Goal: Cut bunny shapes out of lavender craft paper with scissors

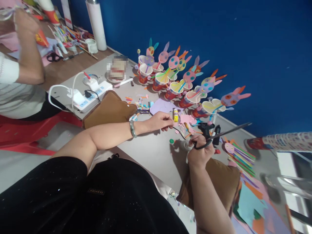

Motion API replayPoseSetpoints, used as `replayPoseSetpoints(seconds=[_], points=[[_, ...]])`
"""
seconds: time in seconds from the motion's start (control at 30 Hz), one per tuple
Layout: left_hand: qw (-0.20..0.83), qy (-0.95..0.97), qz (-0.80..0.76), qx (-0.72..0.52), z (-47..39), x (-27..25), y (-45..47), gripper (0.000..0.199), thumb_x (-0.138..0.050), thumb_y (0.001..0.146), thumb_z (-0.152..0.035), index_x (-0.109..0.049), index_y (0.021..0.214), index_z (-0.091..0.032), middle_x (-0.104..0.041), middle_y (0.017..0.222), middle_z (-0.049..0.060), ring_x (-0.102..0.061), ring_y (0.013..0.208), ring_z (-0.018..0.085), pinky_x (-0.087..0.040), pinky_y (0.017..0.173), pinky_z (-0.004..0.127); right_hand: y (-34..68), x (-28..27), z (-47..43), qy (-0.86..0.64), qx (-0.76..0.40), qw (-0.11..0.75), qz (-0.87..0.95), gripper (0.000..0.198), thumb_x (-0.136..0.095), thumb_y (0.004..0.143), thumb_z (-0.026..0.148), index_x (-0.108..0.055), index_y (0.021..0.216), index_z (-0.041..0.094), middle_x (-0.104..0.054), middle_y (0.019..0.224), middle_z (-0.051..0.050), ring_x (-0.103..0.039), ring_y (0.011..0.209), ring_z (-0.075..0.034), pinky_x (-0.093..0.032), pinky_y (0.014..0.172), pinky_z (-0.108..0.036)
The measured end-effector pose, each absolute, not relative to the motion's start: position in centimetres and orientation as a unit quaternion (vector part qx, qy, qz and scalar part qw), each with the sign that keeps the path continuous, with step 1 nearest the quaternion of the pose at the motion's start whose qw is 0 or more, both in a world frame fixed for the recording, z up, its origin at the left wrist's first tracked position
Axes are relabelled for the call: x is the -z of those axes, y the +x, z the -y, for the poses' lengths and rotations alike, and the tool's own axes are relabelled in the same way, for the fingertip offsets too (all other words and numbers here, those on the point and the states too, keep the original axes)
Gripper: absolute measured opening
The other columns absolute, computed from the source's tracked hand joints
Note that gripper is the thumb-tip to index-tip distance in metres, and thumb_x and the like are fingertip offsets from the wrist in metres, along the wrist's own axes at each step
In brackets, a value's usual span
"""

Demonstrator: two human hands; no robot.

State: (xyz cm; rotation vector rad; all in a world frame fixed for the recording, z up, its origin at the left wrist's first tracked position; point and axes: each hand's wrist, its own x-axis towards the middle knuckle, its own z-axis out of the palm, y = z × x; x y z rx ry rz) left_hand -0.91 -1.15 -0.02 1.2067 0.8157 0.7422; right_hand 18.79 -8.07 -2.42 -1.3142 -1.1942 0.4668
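My right hand (201, 152) is closed around the dark handles of a pair of scissors (226, 130), whose blades point right and away from me. My left hand (161, 122), with a bangle on its wrist, is closed with fingertips together above the table. Whatever it pinches is too small to make out; a thin black cord (179, 131) runs close by its fingertips. Just beyond stands a yellow glue stick (175, 115), with pink paper scraps (187, 119) beside it. A black glue gun (206, 128) lies beyond my right hand. Between the hands sits a green cap (171, 141).
Several paper cups (161, 82) with rabbit-faced spoons line the blue wall. Brown cushions (109, 110) lie under both arms. A power strip (95, 97) is at left, near another person's arm (30, 55). Stacked cups (280, 142), colored strips (243, 159) and paper sheets (251, 201) lie right.
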Motion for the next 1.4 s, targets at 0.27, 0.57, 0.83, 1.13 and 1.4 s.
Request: replayPoseSetpoints(seconds=[0.27, 0.57, 0.83, 1.13, 1.4], points=[[0.53, 0.75, -0.361, -0.162, 0.2, -1.3, -2.4, 0.013, -0.064, 0.07, -0.007, -0.067, 0.059, -0.014, -0.059, 0.052, -0.001, -0.048, 0.045, 0.008, -0.034, 0.05, 0.023, 18.9, 2.9, 8.1, -0.592, -0.223, 0.559, 0.536, 0.036, -0.065, 0.087, 0.046, -0.053, 0.064, 0.02, -0.048, 0.055, 0.004, -0.044, 0.048, -0.01, -0.036, 0.048, -0.025], [0.405, 0.79, -0.459, 0.032, -2.0, -0.8, -7.2, 0.018, -0.078, 0.054, -0.014, -0.063, 0.045, -0.018, -0.045, 0.04, -0.002, -0.043, 0.05, 0.013, -0.034, 0.059, 0.027, 19.2, 3.6, 7.9, -0.59, -0.216, 0.558, 0.541, 0.036, -0.068, 0.085, 0.046, -0.055, 0.065, 0.019, -0.049, 0.056, 0.004, -0.042, 0.05, -0.011, -0.036, 0.052, -0.028], [0.357, 0.8, -0.459, 0.149, -0.8, -1.7, -8.7, 0.008, -0.074, 0.057, -0.015, -0.067, 0.052, -0.017, -0.056, 0.053, 0.002, -0.053, 0.064, 0.017, -0.04, 0.069, 0.029, 18.9, 3.3, 8.0, -0.589, -0.204, 0.553, 0.553, 0.036, -0.067, 0.084, 0.043, -0.051, 0.06, 0.021, -0.047, 0.054, 0.004, -0.039, 0.048, -0.012, -0.037, 0.051, -0.029], [0.217, 0.832, -0.452, 0.235, -0.7, -3.8, -7.5, 0.018, -0.076, 0.059, -0.022, -0.078, 0.074, -0.012, -0.067, 0.065, 0.009, -0.06, 0.072, 0.024, -0.043, 0.073, 0.034, 19.3, 4.0, 7.6, -0.592, -0.194, 0.547, 0.559, 0.037, -0.069, 0.084, 0.043, -0.054, 0.06, 0.02, -0.048, 0.053, 0.004, -0.042, 0.048, -0.012, -0.042, 0.053, -0.03], [0.17, 0.863, -0.454, 0.142, -2.8, -5.7, -6.2, 0.024, -0.068, 0.069, -0.021, -0.079, 0.088, -0.011, -0.068, 0.071, 0.009, -0.06, 0.072, 0.021, -0.039, 0.069, 0.032, 19.1, 3.6, 7.9, -0.57, -0.189, 0.551, 0.579, 0.045, -0.069, 0.086, 0.049, -0.051, 0.058, 0.019, -0.047, 0.053, 0.004, -0.04, 0.049, -0.01, -0.038, 0.051, -0.028]])
